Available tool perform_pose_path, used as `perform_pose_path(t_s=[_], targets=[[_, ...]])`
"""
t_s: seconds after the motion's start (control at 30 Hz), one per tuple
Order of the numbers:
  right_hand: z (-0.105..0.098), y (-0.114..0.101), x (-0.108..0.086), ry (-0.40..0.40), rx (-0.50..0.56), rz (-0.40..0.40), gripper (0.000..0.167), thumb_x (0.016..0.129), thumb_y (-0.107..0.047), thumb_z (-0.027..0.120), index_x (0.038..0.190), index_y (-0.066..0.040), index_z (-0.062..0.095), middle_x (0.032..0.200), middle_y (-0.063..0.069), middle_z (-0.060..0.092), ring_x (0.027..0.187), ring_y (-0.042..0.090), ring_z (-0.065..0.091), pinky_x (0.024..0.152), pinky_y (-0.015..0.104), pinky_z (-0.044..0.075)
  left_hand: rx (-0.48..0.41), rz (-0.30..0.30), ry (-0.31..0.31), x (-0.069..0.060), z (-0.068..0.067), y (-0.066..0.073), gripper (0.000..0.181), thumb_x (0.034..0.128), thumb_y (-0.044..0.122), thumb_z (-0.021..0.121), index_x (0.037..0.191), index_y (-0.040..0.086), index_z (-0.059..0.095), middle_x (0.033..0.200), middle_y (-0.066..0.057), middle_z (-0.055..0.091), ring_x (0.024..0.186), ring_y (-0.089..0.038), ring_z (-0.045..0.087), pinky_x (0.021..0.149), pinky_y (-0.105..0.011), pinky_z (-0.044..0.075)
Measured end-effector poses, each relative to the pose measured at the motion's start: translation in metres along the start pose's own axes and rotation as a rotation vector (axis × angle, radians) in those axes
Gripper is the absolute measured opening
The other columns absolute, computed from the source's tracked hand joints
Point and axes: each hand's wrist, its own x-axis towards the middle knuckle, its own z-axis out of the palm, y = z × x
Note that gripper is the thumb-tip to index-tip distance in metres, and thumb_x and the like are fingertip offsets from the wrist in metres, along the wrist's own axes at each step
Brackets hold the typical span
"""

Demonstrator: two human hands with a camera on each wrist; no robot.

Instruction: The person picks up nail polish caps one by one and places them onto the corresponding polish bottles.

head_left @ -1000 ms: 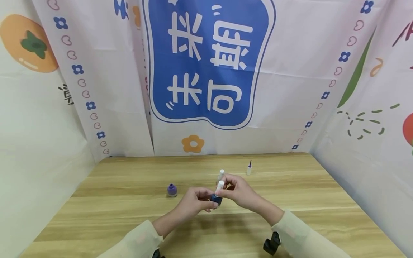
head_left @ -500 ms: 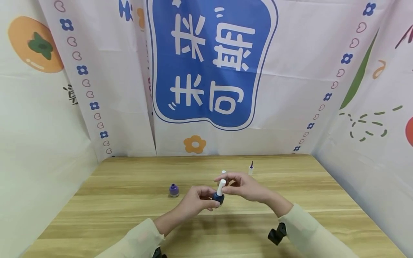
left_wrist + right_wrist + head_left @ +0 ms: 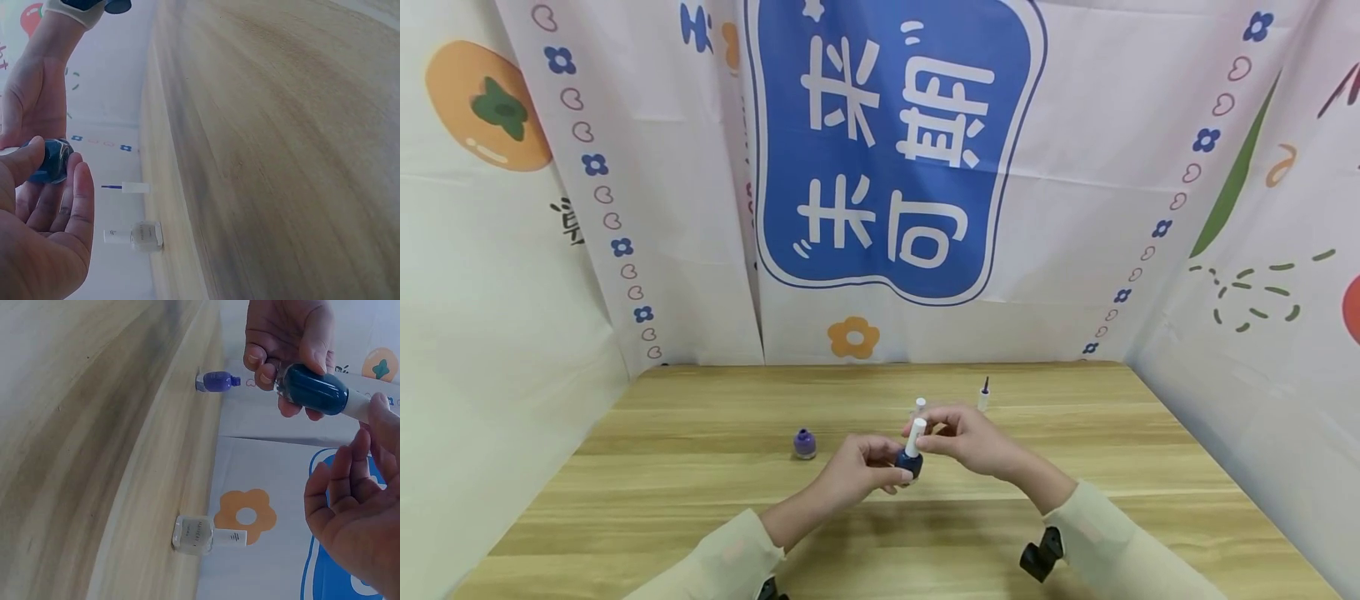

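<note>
My left hand (image 3: 859, 468) holds a dark blue nail polish bottle (image 3: 909, 463) between thumb and fingers, above the table. The bottle is tilted, its white cap (image 3: 916, 438) upward. At that cap is my right hand (image 3: 973, 440), pinching it with the thumb and a finger; its other fingers are loosely curled in the right wrist view. An uncapped purple nail polish bottle (image 3: 804, 444) stands left of my hands. Behind them a clear nail polish bottle (image 3: 195, 535) with a white cap is partly hidden in the head view. A white cap with a purple brush (image 3: 984, 395) stands brush up, behind the right hand.
Everything stands on a wood-grain table (image 3: 715, 492). White printed cloth (image 3: 1060, 275) hangs along the back edge and both sides. A black wrist camera (image 3: 1041, 555) is strapped at the right sleeve.
My right hand's fingers have loosened from around the cap, shifted slightly right, and closed in on it again. The left hand still holds the bottle. The view has shifted slightly.
</note>
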Motion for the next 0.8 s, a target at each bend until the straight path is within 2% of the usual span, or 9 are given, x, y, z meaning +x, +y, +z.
perform_pose_path(t_s=[0.23,0.37,0.57,0.8], targets=[[0.0049,0.0020,-0.0002,0.048,-0.047,-0.006,0.016,0.095,-0.010,0.063,0.105,0.000,0.070,0.101,0.006,0.062,0.091,0.026,0.054,0.070,0.028,0.051,0.000,-0.005,0.003,-0.0006,0.0005,-0.0022,0.024,0.0860,0.002,0.072,0.107,-0.009,0.067,0.091,-0.015,0.071,0.077,-0.023,0.068,0.066,-0.033,0.058],[0.0059,0.0013,-0.0015,0.053,-0.041,0.000,0.020,0.096,-0.011,0.062,0.110,0.002,0.069,0.100,0.007,0.062,0.091,0.028,0.054,0.070,0.028,0.051,0.006,0.002,0.011,-0.0007,0.0010,-0.0016,0.025,0.0859,0.002,0.072,0.108,-0.009,0.066,0.092,-0.015,0.071,0.076,-0.020,0.067,0.066,-0.033,0.058],[0.0057,0.0008,-0.0040,0.069,-0.029,0.002,0.025,0.096,-0.014,0.062,0.118,-0.003,0.066,0.099,0.008,0.062,0.090,0.028,0.055,0.072,0.030,0.051,0.023,0.017,0.026,0.0009,0.0014,-0.0022,0.026,0.0856,0.003,0.073,0.109,-0.008,0.067,0.094,-0.013,0.070,0.077,-0.016,0.065,0.066,-0.029,0.057],[0.0057,0.0008,-0.0036,0.161,-0.067,0.006,0.017,0.094,-0.018,0.066,0.105,-0.006,0.063,0.096,0.006,0.062,0.091,0.025,0.057,0.075,0.032,0.052,0.040,-0.001,0.082,0.0047,0.0022,0.0019,0.025,0.0842,0.007,0.075,0.107,-0.002,0.069,0.100,-0.009,0.069,0.081,-0.020,0.066,0.068,-0.030,0.057]])
